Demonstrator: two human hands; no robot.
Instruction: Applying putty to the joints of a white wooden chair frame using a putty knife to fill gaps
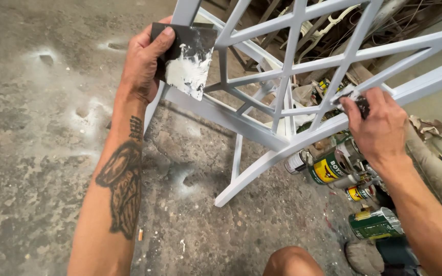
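Observation:
A pale grey-white lattice chair frame (282,76) lies tilted over the concrete floor. My left hand (141,64) grips a dark square board (188,59) smeared with white filler, held up against the frame's left post. My right hand (377,125) pinches a small dark pad or scraper (361,105) and presses it onto a lattice bar near the frame's lower rail. My left forearm bears a dark tattoo.
Several paint cans (333,166) lie on the floor under the frame at right, one green can (374,223) nearer me. Wood scraps and furniture parts (333,25) are piled behind. My knee (292,261) shows at the bottom edge. Rough stained concrete (37,153) spreads left.

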